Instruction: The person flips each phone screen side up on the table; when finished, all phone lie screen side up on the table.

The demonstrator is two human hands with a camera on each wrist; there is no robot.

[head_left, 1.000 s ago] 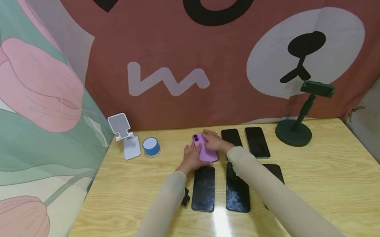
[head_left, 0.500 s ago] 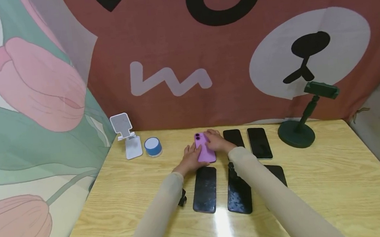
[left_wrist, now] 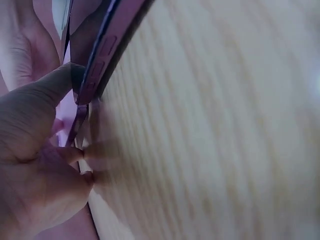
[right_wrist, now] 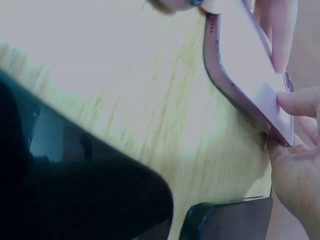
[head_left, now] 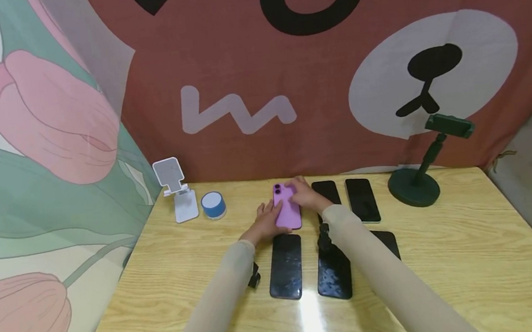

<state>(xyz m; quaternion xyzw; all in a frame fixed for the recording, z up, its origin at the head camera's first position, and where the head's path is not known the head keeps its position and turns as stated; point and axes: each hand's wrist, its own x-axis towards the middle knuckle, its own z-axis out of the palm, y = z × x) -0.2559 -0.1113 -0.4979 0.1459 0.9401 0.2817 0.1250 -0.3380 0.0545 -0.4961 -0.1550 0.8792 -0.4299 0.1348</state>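
Near the back middle of the table, both hands hold a lilac phone point(head_left: 288, 211), its camera side up and camera end towards the wall. My left hand point(head_left: 267, 223) grips its left edge and lower end; in the left wrist view the thumb point(left_wrist: 52, 87) meets the phone's side and the other fingers curl close to the tabletop. From the right, my right hand point(head_left: 304, 194) pinches the upper right part, thumb on the back in the right wrist view, where the phone point(right_wrist: 250, 65) lies close over the wood. Just in front lies a dark phone point(head_left: 285, 267), screen up.
Further dark phones lie right of the hands: one point(head_left: 334, 274) under the right forearm, one point(head_left: 363, 200) at the back, others partly covered. A white phone stand point(head_left: 185, 206) and a blue-white round container point(head_left: 213, 206) stand back left, a green stand point(head_left: 414, 187) back right. Cloth hangs behind.
Between both hands the lilac phone has turned slightly, from slanted to straighter towards the wall. The right hand's fingers have shifted a little along its upper right edge. Other phones stay put.
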